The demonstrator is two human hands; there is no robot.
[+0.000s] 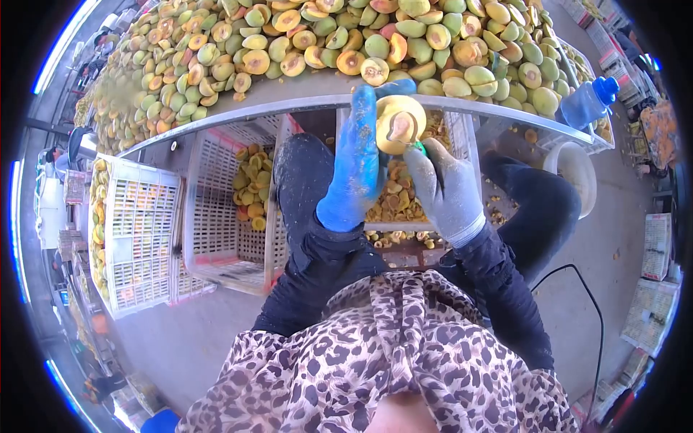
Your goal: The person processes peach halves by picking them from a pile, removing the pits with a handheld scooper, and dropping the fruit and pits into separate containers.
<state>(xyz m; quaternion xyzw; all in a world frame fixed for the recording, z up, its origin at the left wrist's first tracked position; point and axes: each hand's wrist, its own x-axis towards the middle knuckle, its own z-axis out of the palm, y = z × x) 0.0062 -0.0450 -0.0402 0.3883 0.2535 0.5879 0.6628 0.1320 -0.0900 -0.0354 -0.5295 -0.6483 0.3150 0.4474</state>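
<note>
My left hand (352,162), in a blue rubber glove, holds a halved yellow peach (390,138) with its cut face turned up toward me. A brown pit area shows in the middle of the flesh, with a curved dark line around it. My right hand (449,189), in a grey knit glove, is closed around a small pitting tool with a green part (420,149) at the peach's lower edge. Most of the tool is hidden by the fingers. Both hands are above a crate of cut peach pieces (395,196) between my knees.
A metal-edged table (289,101) ahead carries a big heap of peach halves (346,43). A blue bottle (586,102) stands at its right. White plastic crates (141,231) are to my left, one holding peach halves (253,180). A white bucket (575,173) stands by my right knee. A black cable (598,310) crosses the floor.
</note>
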